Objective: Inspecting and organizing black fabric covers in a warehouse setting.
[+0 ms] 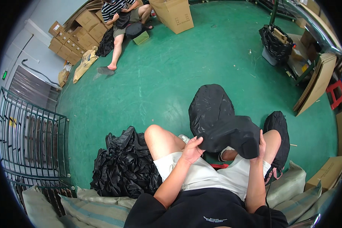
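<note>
Nearest the camera, the person's black shirt (205, 205) spreads below white shorts (205, 173), and beyond the knees both forearms reach up to a black soft-looking piece (231, 135) held above the lap, between the legs. The left hand (193, 150) grips its left end, thumb laid on the near edge; the right hand (261, 146) clasps the right end from the side, fingers running up along the edge (how far they wrap behind is hidden).

The black soft-looking piece bulges and bends in the middle, so I judge it light and pliable, with enough body to keep a rounded form, and hardly fragile. Its faint sheen suggests a smooth skin that could slide a little under dry fingers. Holding opposite ends, as these hands do, seems sound; a pinch at one corner would probably let the rest sag and twist.

Just beyond it is a larger black rounded bundle (211, 102), partly covered; whether the two are joined I cannot tell. Creased black fabric (125, 165) lies heaped on the green floor (155, 83) beside the left leg, and a narrow black bundle (279, 133) rests by the right knee.
</note>
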{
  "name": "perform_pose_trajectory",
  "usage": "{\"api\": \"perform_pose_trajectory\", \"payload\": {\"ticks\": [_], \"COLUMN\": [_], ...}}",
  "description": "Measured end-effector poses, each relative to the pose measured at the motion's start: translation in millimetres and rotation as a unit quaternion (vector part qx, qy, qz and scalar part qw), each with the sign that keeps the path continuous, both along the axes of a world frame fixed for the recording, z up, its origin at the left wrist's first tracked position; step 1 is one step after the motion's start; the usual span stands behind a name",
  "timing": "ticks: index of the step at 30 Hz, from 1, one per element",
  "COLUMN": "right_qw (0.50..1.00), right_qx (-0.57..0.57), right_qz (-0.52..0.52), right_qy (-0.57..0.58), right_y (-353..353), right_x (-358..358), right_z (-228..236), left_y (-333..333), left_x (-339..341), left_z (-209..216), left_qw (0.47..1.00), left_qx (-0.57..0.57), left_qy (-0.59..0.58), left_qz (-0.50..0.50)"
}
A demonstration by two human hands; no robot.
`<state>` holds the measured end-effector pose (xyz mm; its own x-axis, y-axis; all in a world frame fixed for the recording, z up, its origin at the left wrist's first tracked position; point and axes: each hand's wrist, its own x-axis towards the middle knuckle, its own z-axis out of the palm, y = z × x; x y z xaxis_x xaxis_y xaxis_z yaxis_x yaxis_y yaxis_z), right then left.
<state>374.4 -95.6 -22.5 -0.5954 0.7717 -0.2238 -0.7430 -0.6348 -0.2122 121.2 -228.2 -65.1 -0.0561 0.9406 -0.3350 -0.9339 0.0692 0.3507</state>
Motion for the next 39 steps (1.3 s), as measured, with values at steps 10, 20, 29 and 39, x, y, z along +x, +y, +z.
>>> {"api": "perform_pose_trajectory", "payload": {"ticks": [10,20,29,39], "right_qw": [0.969,0.949,0.966,0.941], "right_qx": [0.093,0.087,0.163,0.052], "right_qz": [-0.019,-0.043,-0.156,-0.204], "right_qy": [-0.230,-0.299,-0.128,-0.265], "right_y": [-16.2,8.0,129.4,191.9], "right_x": [-9.0,-33.3,-138.0,-199.4], "right_z": [-13.0,-19.0,91.8,-47.6], "left_y": [5.0,40.7,172.9,221.7], "left_x": [16.5,-16.0,-110.4,-141.1], "left_z": [21.0,13.9,121.3,-0.4], "left_qw": [0.996,0.968,0.964,0.944], "left_qx": [-0.015,-0.159,0.095,-0.090], "left_qy": [0.075,0.159,0.209,0.252], "left_qz": [0.053,0.111,0.131,0.192]}}
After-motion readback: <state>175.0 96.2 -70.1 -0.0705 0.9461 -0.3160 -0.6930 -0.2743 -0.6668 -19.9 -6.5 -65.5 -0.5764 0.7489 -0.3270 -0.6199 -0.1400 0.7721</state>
